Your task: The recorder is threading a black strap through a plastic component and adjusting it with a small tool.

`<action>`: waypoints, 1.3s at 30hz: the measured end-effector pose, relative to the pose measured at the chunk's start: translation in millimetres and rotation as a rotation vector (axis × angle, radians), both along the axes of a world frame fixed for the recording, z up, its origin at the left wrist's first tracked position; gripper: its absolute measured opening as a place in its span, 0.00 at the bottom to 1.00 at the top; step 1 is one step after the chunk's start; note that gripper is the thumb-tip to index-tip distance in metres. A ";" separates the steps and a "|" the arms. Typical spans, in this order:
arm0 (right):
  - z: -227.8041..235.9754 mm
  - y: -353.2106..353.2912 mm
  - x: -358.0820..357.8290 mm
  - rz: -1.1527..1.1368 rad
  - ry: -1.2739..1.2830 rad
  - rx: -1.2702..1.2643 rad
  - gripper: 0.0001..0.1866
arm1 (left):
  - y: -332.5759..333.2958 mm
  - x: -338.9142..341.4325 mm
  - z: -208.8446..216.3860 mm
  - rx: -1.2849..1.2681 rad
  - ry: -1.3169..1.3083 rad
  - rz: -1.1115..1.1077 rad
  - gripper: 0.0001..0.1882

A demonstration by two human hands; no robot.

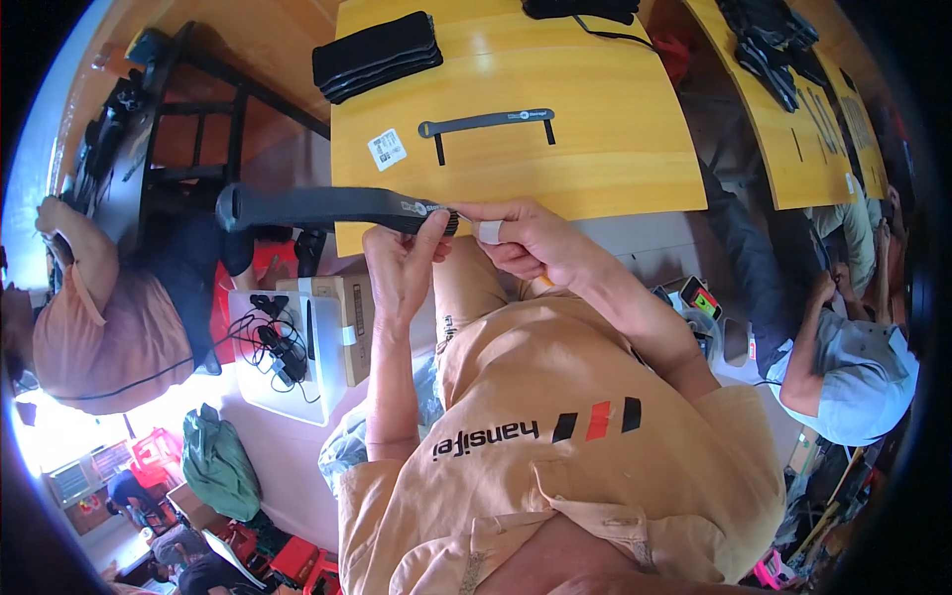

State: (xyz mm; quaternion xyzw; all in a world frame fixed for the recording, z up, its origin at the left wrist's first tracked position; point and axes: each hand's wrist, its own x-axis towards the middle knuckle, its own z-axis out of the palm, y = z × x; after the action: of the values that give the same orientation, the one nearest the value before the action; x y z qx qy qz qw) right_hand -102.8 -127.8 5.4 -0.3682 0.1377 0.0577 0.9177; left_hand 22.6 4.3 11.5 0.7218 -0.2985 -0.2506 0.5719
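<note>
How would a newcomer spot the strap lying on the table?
Start at the yellow table, top centre. Right of its white sticker lies a slim dark strap. Unlike the thicker piece in the left hand, it has two short strips on its near side.

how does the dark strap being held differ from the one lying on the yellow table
The held strap is up off the surface, gripped near its right end by the left hand, while the table strap lies on the yellow table. The held strap appears larger in view than the table strap. Short black strips extend below the table strap; none show along the held strap. Both carry pale printing.
</note>
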 end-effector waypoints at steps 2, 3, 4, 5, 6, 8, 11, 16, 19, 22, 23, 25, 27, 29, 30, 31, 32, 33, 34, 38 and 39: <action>3.2 1.2 -1.1 -0.002 0.007 0.035 0.22 | 2.3 3.9 0.8 -0.003 0.121 -0.064 0.11; 3.6 1.8 -1.2 -0.007 0.016 0.070 0.22 | 2.4 5.4 1.3 -0.004 0.122 -0.061 0.11; 1.8 2.1 -1.0 -0.007 0.016 0.072 0.22 | 2.0 6.6 2.6 -0.045 0.183 -0.076 0.12; -2.3 2.7 -0.1 -0.036 0.003 -0.046 0.22 | 1.7 7.1 3.3 -0.087 0.245 -0.091 0.12; -6.4 3.7 0.7 -0.065 -0.010 -0.165 0.21 | 1.6 6.8 1.4 -0.085 0.246 -0.091 0.12; -14.2 11.6 6.8 -0.217 -0.139 -0.569 0.25 | -0.8 6.4 -3.9 -0.125 0.286 -0.072 0.13; -4.1 15.2 6.8 -0.334 -0.235 -1.024 0.29 | -0.4 5.7 -5.0 -0.136 0.269 -0.053 0.13; -6.8 21.7 5.7 -0.382 -0.176 -1.350 0.30 | -2.1 -0.1 -1.5 -0.152 0.191 -0.043 0.12; 4.2 24.7 3.7 -0.422 -0.113 -1.644 0.28 | -3.0 0.6 -1.2 -0.136 0.172 -0.045 0.12; -3.2 20.5 6.1 -0.402 -0.095 -1.599 0.27 | -7.0 0.5 -0.7 -0.065 0.161 -0.046 0.11; -6.8 18.7 6.8 -0.394 -0.092 -1.584 0.27 | -7.9 0.8 -0.3 -0.012 0.152 -0.037 0.11; -6.7 18.4 6.6 -0.386 -0.089 -1.570 0.27 | -10.5 2.1 0.1 0.048 0.108 -0.053 0.11; 0.1 19.7 4.5 -0.388 -0.072 -1.626 0.26 | -11.4 2.2 0.4 0.109 0.064 -0.068 0.10; 4.6 19.2 3.6 -0.350 -0.041 -1.600 0.26 | -10.9 3.4 1.2 0.053 0.161 -0.097 0.10; 5.1 19.0 3.3 -0.309 -0.011 -1.575 0.25 | -10.3 4.3 1.3 0.025 0.209 -0.110 0.09; 0.7 17.1 2.3 -0.313 -0.008 -1.574 0.25 | -9.2 5.9 1.5 0.026 0.208 -0.114 0.09; -8.1 13.0 1.0 -0.275 -0.053 -1.382 0.26 | -7.2 8.5 0.9 0.041 0.234 -0.179 0.09; -13.2 9.0 -0.7 -0.236 -0.095 -1.191 0.27 | -5.6 10.6 0.5 0.055 0.261 -0.245 0.09; -13.5 6.3 -2.3 -0.235 -0.095 -1.189 0.27 | -4.1 12.3 -0.5 0.056 0.261 -0.244 0.09; -23.8 -5.5 -6.5 -0.064 -0.118 -0.747 0.31 | -3.4 14.5 -1.2 0.130 0.326 -0.352 0.07; -27.5 -7.3 -7.0 -0.017 -0.134 -0.705 0.32 | -4.0 14.2 -0.7 0.142 0.333 -0.377 0.07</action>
State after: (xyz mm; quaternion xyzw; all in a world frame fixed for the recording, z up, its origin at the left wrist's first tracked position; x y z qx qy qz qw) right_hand -109.8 -135.1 -22.1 -0.6640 0.0919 -0.0254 0.7416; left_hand 36.8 0.3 10.8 0.6406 -0.3109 -0.4886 0.5042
